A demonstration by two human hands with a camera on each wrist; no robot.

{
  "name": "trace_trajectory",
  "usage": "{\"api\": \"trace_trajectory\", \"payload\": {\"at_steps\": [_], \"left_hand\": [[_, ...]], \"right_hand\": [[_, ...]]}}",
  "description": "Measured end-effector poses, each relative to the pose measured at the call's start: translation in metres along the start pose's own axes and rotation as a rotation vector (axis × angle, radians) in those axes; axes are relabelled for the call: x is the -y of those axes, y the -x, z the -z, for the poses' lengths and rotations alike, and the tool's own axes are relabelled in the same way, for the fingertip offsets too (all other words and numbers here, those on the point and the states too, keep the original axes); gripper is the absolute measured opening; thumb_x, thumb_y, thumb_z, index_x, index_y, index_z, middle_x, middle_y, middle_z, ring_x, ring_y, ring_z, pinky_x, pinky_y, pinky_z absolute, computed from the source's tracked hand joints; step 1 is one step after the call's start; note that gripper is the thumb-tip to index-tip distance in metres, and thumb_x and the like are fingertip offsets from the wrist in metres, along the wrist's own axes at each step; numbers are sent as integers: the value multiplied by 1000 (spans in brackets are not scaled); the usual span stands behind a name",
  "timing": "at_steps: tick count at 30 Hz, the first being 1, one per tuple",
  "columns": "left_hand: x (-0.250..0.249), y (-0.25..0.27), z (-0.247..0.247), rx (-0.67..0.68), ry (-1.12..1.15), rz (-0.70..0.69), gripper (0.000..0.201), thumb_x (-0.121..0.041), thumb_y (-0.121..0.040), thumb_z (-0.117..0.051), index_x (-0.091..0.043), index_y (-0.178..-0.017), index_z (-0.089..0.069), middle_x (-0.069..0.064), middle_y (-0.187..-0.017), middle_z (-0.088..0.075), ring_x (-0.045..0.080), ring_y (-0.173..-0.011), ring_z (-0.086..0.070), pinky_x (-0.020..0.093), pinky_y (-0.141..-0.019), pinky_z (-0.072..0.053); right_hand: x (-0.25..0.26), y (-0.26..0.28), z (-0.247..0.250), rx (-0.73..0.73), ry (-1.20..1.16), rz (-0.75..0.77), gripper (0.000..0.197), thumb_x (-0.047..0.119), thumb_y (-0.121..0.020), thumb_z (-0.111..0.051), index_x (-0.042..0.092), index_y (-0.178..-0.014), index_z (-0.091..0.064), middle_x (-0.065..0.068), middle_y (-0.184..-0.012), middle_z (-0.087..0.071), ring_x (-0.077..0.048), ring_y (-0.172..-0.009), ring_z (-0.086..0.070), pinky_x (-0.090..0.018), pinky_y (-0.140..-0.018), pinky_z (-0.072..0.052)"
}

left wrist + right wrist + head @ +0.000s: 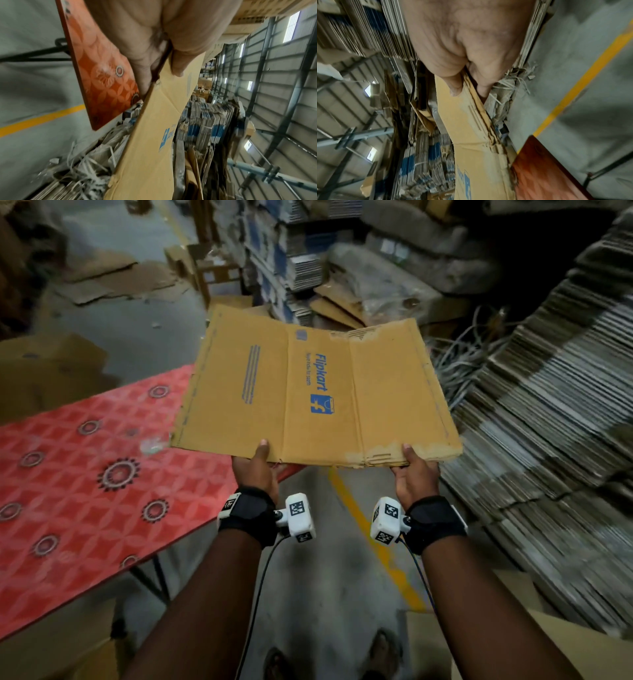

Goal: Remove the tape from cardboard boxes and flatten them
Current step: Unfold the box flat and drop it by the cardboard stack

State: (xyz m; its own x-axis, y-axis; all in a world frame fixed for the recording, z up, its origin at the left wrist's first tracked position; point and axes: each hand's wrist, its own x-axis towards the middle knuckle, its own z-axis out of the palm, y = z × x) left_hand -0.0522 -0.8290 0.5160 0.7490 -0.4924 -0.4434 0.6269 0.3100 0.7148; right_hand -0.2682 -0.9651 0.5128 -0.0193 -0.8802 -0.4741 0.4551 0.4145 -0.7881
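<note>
A red patterned table (85,474) stands to the left, its near corner just under the left edge of the flattened Flipkart cardboard box (315,392). To the right, a tall leaning stack of flattened cardboard (548,422) rises beside a tangle of pale packing straps (455,361). Ahead lie bundled blue-and-white cartons (291,261) and loose torn cardboard sheets (116,282) on the grey concrete floor, where a yellow line (373,539) runs under the hands.

The box is a flat, tan corrugated sheet with 2 lengthwise creases, blue print on the middle panel, and pale scuffed patches along its near and far edges. Its layered fluting shows at the near edge in the right wrist view.

It is held in the air in front of the person, roughly level. The left hand (257,467) pinches the near edge, thumb on top and fingers beneath. The right hand (414,474) grips the same edge farther right in the same way, thumb pressed on the top face.
</note>
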Motion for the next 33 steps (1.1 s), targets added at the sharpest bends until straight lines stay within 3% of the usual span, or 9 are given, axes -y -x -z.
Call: {"api": "trace_trajectory", "payload": {"at_steps": [3, 9, 12, 15, 19, 24, 27, 30, 33], "left_hand": [[38, 3, -28, 62, -58, 114, 48, -19, -85, -70, -16, -127, -47, 19, -125, -60, 39, -103, -66, 61, -72, -55], [125, 30, -83, 73, -85, 131, 24, 0, -93, -56, -23, -101, -56, 17, -123, -60, 40, -108, -60, 65, -84, -50], [175, 36, -97, 40, -115, 186, 24, -2, -92, -59, -15, -112, -56, 18, -122, -61, 40, -107, -61, 63, -81, -52], [220, 41, -105, -39, -155, 222, 45, -12, -86, -67, -8, -128, -51, 18, -119, -63, 40, -104, -63, 55, -75, -57], [298, 31, -84, -92, -219, 395, 93, -36, -50, -82, -9, -132, -50, 21, -123, -63, 41, -106, -63, 42, -67, -58], [327, 61, -75, -219, -197, 398, 48, -10, -91, -62, -4, -136, -46, 27, -126, -57, 42, -96, -61, 40, -52, -57], [345, 57, -54, -274, -259, 464, 49, -9, -89, -65, 5, -132, -47, 29, -117, -57, 39, -83, -62, 44, -51, -57], [361, 47, -35, -271, -279, 594, 65, -23, -78, -78, 0, -131, -48, 26, -117, -61, 42, -95, -65, 54, -66, -59], [404, 11, 10, -311, -324, 676, 63, -25, -83, -69, -7, -138, -44, 32, -120, -59, 49, -100, -64, 59, -72, -56]], "right_hand": [[28, -17, 37, -50, -39, 34, 52, 0, -90, -64, 10, -137, -43, -17, -142, -48, -39, -128, -47, -66, -102, -36], [71, -65, 118, -171, -43, 14, 65, 0, -89, -65, 8, -144, -31, -18, -148, -39, -38, -134, -40, -61, -107, -34], [86, -92, 157, -216, -20, -16, 76, 1, -90, -65, 7, -150, -18, -19, -152, -30, -39, -136, -36, -62, -108, -33], [96, -116, 190, -233, 2, -43, 81, 3, -89, -66, 5, -151, -15, -21, -155, -25, -39, -137, -34, -64, -108, -33], [107, -143, 230, -240, 69, -74, 79, 5, -91, -65, 1, -151, -14, -21, -154, -25, -41, -137, -34, -60, -108, -34], [94, -167, 264, -267, 177, -131, 81, 11, -88, -70, 4, -151, -19, -20, -148, -37, -37, -131, -44, -55, -103, -43], [81, -173, 277, -273, 246, -182, 59, 7, -89, -69, 3, -140, -39, -17, -142, -48, -36, -124, -51, -56, -100, -45], [66, -181, 282, -290, 276, -198, 72, 9, -87, -71, 3, -147, -32, -15, -149, -40, -36, -131, -46, -57, -101, -44], [60, -190, 269, -306, 309, -210, 79, 8, -88, -70, 5, -151, -22, -14, -154, -32, -36, -136, -39, -54, -105, -41]]}}
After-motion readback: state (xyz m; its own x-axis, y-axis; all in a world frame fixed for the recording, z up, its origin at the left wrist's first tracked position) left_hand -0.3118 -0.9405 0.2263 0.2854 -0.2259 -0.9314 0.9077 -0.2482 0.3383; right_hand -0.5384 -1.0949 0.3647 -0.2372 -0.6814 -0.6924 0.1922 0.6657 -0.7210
